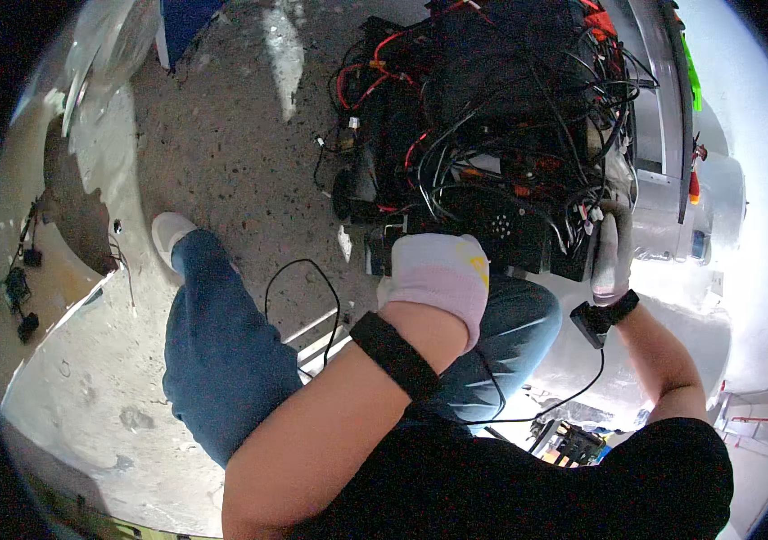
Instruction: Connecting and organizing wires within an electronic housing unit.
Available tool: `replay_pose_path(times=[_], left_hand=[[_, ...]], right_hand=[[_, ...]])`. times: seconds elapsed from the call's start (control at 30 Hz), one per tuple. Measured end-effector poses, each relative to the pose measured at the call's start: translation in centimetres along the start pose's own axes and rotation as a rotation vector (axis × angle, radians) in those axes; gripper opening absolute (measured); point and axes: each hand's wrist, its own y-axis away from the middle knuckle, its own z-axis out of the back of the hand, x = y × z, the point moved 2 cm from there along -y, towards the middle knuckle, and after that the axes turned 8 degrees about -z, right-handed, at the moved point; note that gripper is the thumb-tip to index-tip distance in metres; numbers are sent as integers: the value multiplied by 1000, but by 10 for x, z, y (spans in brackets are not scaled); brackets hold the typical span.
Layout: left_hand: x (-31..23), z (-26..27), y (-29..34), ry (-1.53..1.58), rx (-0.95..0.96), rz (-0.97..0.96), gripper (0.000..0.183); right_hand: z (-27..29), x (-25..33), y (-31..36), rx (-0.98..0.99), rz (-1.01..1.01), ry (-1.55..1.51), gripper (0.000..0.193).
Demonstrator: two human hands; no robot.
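In front of me stands a black machine chassis (492, 223) heaped with tangled black cables (528, 126) and several red wires. My left hand (438, 274), in a white and pink glove, rests against its near edge. The back of that glove hides its fingers. At the right side of the chassis is my right hand (614, 252), also gloved. Its greyish fingers bend in among cables and small white connectors (584, 214); what they grip there is too small to make out. Each wrist wears a black band, the right one with a small box on it.
A grey metal frame (659, 90) rises beside the chassis, with an orange-handled tool (695, 180) by it. Clear plastic-wrapped material (686, 324) lies to the right. A thin black cable (334, 288) loops near my knees. Small black parts (19, 286) lie at far left.
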Motion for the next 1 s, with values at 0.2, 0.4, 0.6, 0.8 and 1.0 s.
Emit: replay_pose_path(times=[0.2,0.4,0.6,0.8,1.0], left_hand=[[8,-4,-1,-21,56,37,12],[12,-20,0,-88,96,19,13],[12,-30,-9,-94,200,27,16],[13,-34,-14,-115,200,64,14],[16,-35,-15,-121,232,49,16]], right_hand=[[15,-19,-14,110,159,78,29],[28,-14,-25,265,1063,834,45],[30,-10,-29,377,580,599,35],[24,3,-22,284,495,550,32],[21,8,-23,258,544,540,33]])
